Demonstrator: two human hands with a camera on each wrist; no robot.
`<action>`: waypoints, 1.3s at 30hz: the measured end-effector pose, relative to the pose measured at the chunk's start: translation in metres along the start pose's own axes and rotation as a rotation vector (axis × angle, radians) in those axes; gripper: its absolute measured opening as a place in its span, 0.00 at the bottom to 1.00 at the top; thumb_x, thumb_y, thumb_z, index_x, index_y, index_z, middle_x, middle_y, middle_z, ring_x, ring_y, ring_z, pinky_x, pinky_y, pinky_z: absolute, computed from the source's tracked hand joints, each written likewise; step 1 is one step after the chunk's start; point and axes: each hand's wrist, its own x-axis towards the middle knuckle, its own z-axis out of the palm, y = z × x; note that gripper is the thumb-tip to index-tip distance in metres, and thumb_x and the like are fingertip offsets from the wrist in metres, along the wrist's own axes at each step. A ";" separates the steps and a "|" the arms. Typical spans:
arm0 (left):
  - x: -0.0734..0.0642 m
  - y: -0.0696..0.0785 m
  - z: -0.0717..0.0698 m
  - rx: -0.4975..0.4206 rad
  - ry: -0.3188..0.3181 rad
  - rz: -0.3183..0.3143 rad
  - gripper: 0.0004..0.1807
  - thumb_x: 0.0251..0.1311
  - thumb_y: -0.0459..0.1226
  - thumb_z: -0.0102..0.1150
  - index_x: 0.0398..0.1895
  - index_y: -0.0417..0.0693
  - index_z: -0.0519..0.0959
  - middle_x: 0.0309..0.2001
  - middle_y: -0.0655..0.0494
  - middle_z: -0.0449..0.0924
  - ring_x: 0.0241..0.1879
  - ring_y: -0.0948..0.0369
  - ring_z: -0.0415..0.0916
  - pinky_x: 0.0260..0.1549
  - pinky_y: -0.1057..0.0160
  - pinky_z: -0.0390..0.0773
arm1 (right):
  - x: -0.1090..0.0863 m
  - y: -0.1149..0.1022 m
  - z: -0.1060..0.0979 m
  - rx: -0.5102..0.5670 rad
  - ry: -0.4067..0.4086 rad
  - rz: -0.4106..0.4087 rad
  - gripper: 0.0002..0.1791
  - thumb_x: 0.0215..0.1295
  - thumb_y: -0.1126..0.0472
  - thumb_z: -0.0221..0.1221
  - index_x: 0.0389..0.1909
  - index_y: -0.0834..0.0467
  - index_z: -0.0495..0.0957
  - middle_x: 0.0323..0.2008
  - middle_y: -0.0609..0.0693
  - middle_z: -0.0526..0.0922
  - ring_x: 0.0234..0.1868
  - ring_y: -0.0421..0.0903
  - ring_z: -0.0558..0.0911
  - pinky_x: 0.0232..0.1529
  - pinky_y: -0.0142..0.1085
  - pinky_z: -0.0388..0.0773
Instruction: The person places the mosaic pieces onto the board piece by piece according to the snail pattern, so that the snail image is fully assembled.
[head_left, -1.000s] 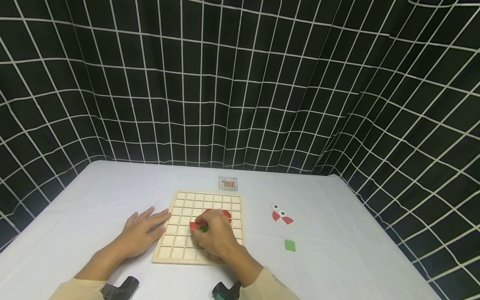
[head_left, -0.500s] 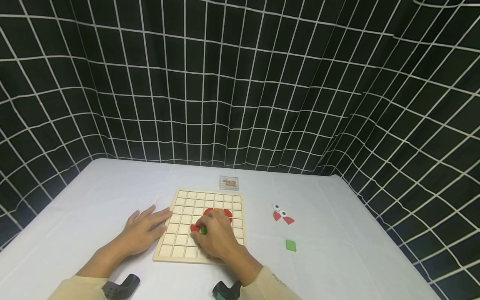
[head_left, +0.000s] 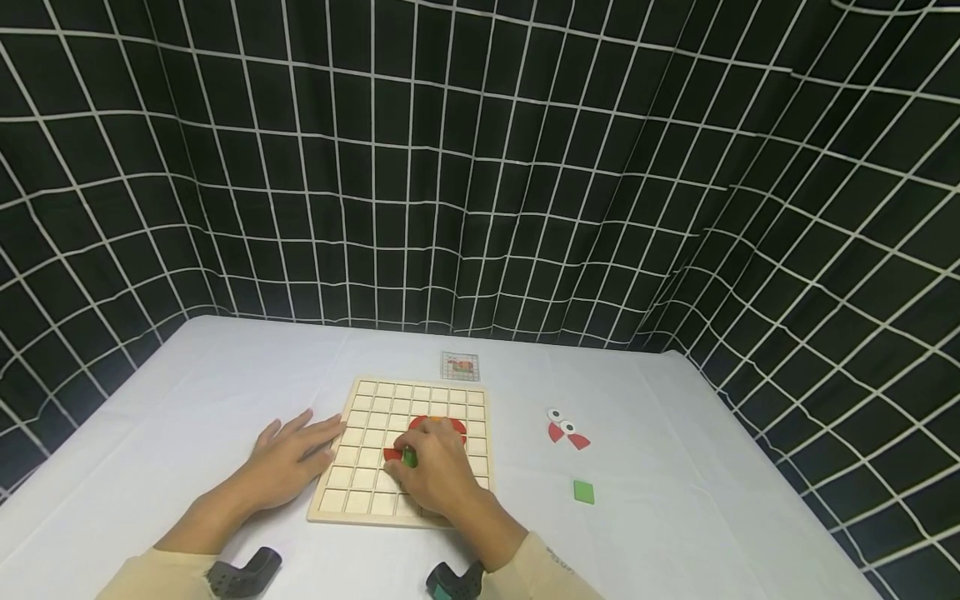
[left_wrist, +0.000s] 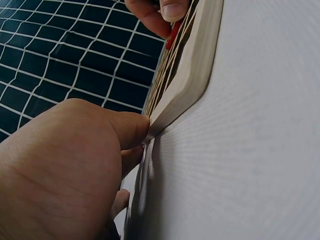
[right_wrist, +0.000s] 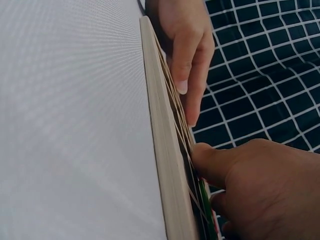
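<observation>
A wooden grid board [head_left: 372, 417] lies on the white table. My right hand [head_left: 423, 465] rests on the board and pinches a small green piece [head_left: 408, 457] at its fingertips, right beside a red piece [head_left: 391, 454]. A red rounded piece [head_left: 453, 427] shows beyond the knuckles. In the right wrist view the green piece [right_wrist: 204, 199] sits under my right hand [right_wrist: 260, 192] on the board [right_wrist: 167, 165]. My left hand [head_left: 291, 458] lies flat on the table, its fingertips against the board's left edge [left_wrist: 190, 80].
A small picture card [head_left: 460, 366] lies behind the board. To the right lie two white eye pieces with red pieces [head_left: 566, 428] and a green square [head_left: 583, 492]. A black curtain with a white grid closes off the table's back and right side.
My right hand has shifted slightly on the board with the green piece, which stays beside the red one. The left hand has not moved.
</observation>
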 end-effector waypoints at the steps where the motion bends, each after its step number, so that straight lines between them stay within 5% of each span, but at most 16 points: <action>1: 0.000 0.000 0.000 0.000 0.000 0.000 0.21 0.69 0.39 0.51 0.63 0.43 0.74 0.66 0.48 0.67 0.69 0.37 0.49 0.63 0.33 0.33 | 0.000 0.000 0.000 0.003 0.003 0.002 0.11 0.56 0.49 0.70 0.36 0.50 0.85 0.35 0.41 0.78 0.38 0.39 0.69 0.38 0.32 0.67; 17: -0.001 0.004 0.002 -0.009 -0.005 -0.012 0.22 0.70 0.42 0.51 0.63 0.44 0.74 0.66 0.48 0.67 0.69 0.36 0.49 0.62 0.33 0.34 | -0.003 0.002 -0.015 0.133 0.058 0.031 0.13 0.57 0.54 0.70 0.41 0.54 0.84 0.31 0.41 0.75 0.34 0.39 0.66 0.35 0.31 0.67; 26: 0.001 0.007 0.003 -0.011 -0.004 -0.018 0.21 0.69 0.40 0.51 0.63 0.44 0.74 0.66 0.49 0.68 0.69 0.37 0.49 0.63 0.34 0.33 | -0.024 0.028 -0.058 0.275 0.105 0.105 0.12 0.56 0.60 0.69 0.42 0.56 0.84 0.35 0.47 0.77 0.41 0.47 0.71 0.37 0.38 0.72; 33: 0.001 0.009 0.000 0.003 -0.005 -0.021 0.22 0.68 0.42 0.52 0.63 0.45 0.74 0.66 0.48 0.68 0.69 0.37 0.50 0.62 0.33 0.35 | -0.050 0.059 -0.095 0.224 0.188 0.173 0.15 0.52 0.61 0.72 0.42 0.53 0.84 0.35 0.43 0.78 0.42 0.44 0.73 0.39 0.43 0.73; 39: 0.002 0.008 0.000 0.010 -0.003 -0.017 0.21 0.68 0.41 0.52 0.62 0.45 0.75 0.66 0.48 0.68 0.68 0.37 0.50 0.62 0.32 0.35 | -0.077 0.092 -0.124 0.203 0.256 0.117 0.18 0.50 0.65 0.73 0.42 0.50 0.83 0.35 0.37 0.76 0.41 0.42 0.72 0.39 0.45 0.71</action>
